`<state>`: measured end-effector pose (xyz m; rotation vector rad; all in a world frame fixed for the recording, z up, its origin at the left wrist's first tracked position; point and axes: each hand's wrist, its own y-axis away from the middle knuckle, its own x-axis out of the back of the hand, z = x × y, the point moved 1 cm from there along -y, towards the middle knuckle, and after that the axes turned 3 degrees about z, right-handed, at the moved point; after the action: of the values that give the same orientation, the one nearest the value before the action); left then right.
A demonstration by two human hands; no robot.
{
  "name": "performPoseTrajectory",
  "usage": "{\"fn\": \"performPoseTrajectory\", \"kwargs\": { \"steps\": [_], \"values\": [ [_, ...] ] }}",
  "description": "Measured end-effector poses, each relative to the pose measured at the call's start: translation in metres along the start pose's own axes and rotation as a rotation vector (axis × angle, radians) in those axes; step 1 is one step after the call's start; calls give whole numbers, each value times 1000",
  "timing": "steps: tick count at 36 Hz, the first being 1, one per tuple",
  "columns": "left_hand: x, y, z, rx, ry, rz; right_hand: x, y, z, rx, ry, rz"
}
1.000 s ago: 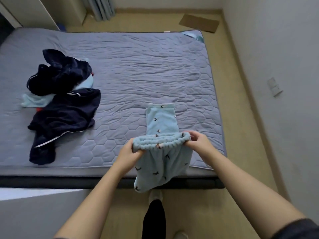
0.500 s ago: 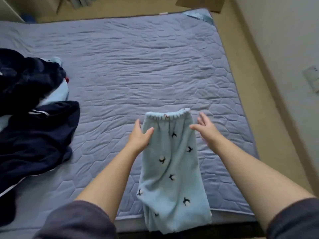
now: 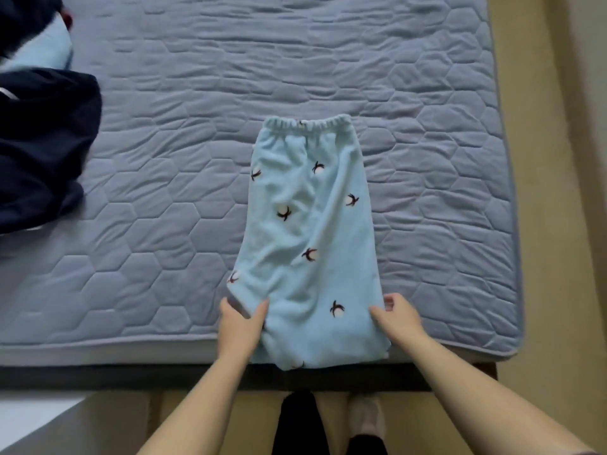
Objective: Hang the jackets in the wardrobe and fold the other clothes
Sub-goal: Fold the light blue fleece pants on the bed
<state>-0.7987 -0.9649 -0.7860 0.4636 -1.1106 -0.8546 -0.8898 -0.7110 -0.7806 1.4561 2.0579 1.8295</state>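
Now folding: my left hand (image 3: 241,325) and right hand (image 3: 397,318) each pinch the near end of the blue trousers (image 3: 308,244) on the bed (image 3: 147,192); next, I'd carry it up to the waistband (image 3: 307,123).

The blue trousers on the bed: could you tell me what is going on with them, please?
A person stands at the edge of the bed and is folding the trousers. They lie flat on it, waistband at the far end, the near end reaching the bed's edge. The left hand pinches the near left edge, and the right hand grips the near right corner. Dark clothes lie in a heap at the left of the bed, with no hand on them.
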Motion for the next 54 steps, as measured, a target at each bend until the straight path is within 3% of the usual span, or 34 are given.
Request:
{"fn": "performPoseTrajectory", "kwargs": {
  "steps": [2, 4, 8, 11, 13, 16, 21, 27, 31, 35, 38, 44, 50, 54],
  "values": [
    [-9, 8, -11, 44, 49, 1, -10, -1, 7, 61, 22, -8],
    [-10, 11, -16, -43, 69, 79, -12, -3, 13, 128, -14, -3],
    [-6, 3, -25, -87, 2, 95, -2, -11, 31, 141, 8, 141],
    [-11, 3, -22, -73, 53, 87, -10, -6, 35, 164, -89, 71],
    [-9, 12, -21, -138, 110, 205, -17, 5, 35, 197, -187, 45],
    [-1, 36, -35, -212, 180, 321, -21, 21, 47, 240, -277, 136],
    [-13, 57, -71, -217, 22, 12, -30, 32, 73, 169, -281, 69],
    [-31, 62, -68, -233, 62, 35, -26, 28, 72, 240, -257, -25],
    [-36, 57, -66, -290, 42, -84, -19, 23, 72, 270, -226, -33],
    [-26, 53, -83, -261, 153, -85, -8, 12, 85, 235, -206, 56],
    [-23, 57, -87, -262, 180, -179, -11, 12, 81, 235, -198, -54],
    [-12, 53, -88, -363, 57, 160, -15, 10, 83, 214, -225, -89],
    [-23, 48, -81, -340, -92, 232, -22, 12, 87, 230, -260, -78],
    [-13, 35, -95, -186, 17, 281, -10, 0, 95, 169, -291, 101]
  ]
}}
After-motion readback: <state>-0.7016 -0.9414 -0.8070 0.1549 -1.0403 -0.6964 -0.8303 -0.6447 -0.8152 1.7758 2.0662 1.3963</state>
